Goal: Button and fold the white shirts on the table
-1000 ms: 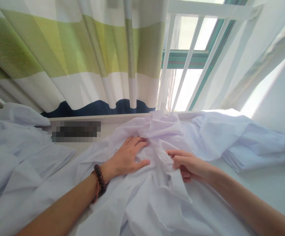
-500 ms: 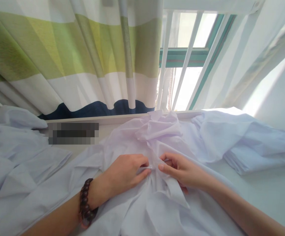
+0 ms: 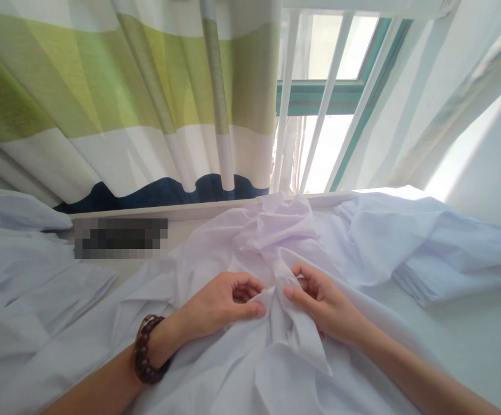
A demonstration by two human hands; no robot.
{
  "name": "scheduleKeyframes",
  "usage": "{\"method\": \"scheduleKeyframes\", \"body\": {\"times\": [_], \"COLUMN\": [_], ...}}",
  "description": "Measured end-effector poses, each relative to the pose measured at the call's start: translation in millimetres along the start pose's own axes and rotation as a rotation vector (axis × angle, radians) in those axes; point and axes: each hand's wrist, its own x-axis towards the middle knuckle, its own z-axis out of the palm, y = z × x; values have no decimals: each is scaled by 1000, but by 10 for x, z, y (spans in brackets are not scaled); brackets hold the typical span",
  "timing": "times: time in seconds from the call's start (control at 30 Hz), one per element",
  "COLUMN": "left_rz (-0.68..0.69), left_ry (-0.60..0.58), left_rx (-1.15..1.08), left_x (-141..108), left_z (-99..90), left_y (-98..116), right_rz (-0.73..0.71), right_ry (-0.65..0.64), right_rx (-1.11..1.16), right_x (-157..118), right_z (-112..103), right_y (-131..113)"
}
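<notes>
A thin white garment (image 3: 215,369) lies spread and wrinkled in front of me, its front edges meeting near the middle. My left hand (image 3: 224,302), with a dark beaded bracelet (image 3: 146,351) on the wrist, pinches the left front edge between thumb and fingers. On the other side, my right hand (image 3: 319,297) grips a fold of the right front edge, thumb on top. A narrow gap separates the two raised edges. The bunched upper part of the garment (image 3: 280,222) lies beyond my hands. Any button between the fingers is too small to make out.
More white cloth (image 3: 21,288) is heaped at the left, and a folded white pile (image 3: 432,248) lies at the right. A pixelated dark object (image 3: 120,237) rests near the back ledge. Behind hang a green-striped curtain (image 3: 146,75) and white window bars (image 3: 326,104).
My hands have moved slightly apart and lifted the two front edges of the garment. The left thumb and fingers have opened a little wider. The view has shifted slightly.
</notes>
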Motion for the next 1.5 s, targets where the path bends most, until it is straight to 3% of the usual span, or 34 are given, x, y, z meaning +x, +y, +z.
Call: {"method": "scheduleKeyframes", "body": {"times": [0.13,0.33,0.77,1.23,1.4,1.5], "left_rz": [-5,3,-85,9,68,51], "left_ry": [25,59,8,-10,57,105], "left_rx": [32,78,63,175,289,512], "left_x": [-31,-46,-57,-61,-91,-187], "left_z": [38,62,76,50,69,117], "left_y": [42,87,135,117,166,275], "right_rz": [-55,-85,-88,-102,-93,-95], "right_ry": [-35,42,4,13,20,0], "right_rx": [-110,-344,-228,-313,-317,-304], "right_x": [-11,17,6,-9,-10,-13], "right_z": [34,83,95,92,85,81], "right_y": [-6,5,31,4,15,21]}}
